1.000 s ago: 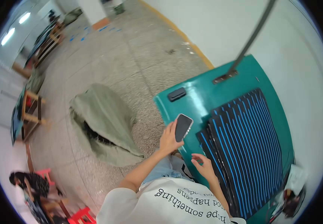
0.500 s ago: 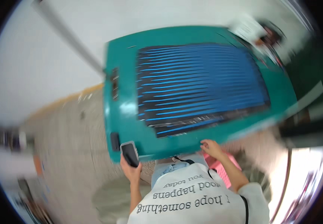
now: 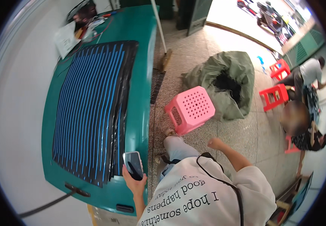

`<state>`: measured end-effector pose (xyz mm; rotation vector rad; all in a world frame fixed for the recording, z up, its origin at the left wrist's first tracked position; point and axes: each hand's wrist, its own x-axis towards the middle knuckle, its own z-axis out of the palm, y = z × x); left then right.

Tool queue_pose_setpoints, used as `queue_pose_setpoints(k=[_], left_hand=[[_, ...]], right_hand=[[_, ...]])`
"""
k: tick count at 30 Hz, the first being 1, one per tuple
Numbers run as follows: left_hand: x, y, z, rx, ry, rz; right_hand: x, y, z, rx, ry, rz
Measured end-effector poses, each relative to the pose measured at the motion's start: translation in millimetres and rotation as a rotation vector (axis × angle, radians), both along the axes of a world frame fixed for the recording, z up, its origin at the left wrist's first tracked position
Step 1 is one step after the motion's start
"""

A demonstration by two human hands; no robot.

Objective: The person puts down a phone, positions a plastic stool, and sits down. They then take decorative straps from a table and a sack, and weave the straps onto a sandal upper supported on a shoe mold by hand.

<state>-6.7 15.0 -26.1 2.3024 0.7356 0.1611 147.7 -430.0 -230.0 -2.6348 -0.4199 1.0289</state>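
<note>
A: What's in the hands, from where you're standing?

B: The left hand point(image 3: 133, 184) is wrapped around a phone point(image 3: 134, 165), dark face up, its pale rim showing.

A: And the right hand point(image 3: 215, 143)?

B: Out over the floor, well apart from the phone. The fingers are turned from us; I can't tell if it's open or closed.

A: Where exactly is the phone?

B: Above the near edge of the green tabletop point(image 3: 139, 109), by the lower corner of those black sheets with blue stripes point(image 3: 89, 109). Whether it touches anything there, I can't tell.

A: So which step is this?

B: Simply holding the phone, I'd judge. Nothing shows the sheets being handled.

A: What would the next move call for?

B: If it's to be put down, a bare patch of green, away from the sheets, and a steady grip till it lies flat. Using both hands on the sheets would mean freeing the left one first.

A: And beyond?

B: A dark block point(image 3: 125, 208) at the tabletop's corner, a pink stool point(image 3: 198, 107) on the floor, then a green sack point(image 3: 210, 71) gaping over something dark.

A: Farther off?

B: Red stools point(image 3: 274, 97), a co-worker in a pale shirt point(image 3: 309, 70), and motorbikes point(image 3: 270, 18) out past the doorway.
</note>
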Motion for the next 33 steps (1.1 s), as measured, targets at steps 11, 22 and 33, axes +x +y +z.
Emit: queue_pose_setpoints(k=[11, 22, 33], left_hand=[[120, -75, -8, -0.115, -0.05, -0.123], [200, -131, 30, -0.137, -0.211, 0.001], [170, -100, 112, -0.563, -0.721, 0.145]], right_hand=[[34, -35, 27, 0.069, 0.222, -0.342], [152, 180, 202, 0.916, 0.729, -0.183], [169, 250, 289, 1.231, 0.66, -0.123]])
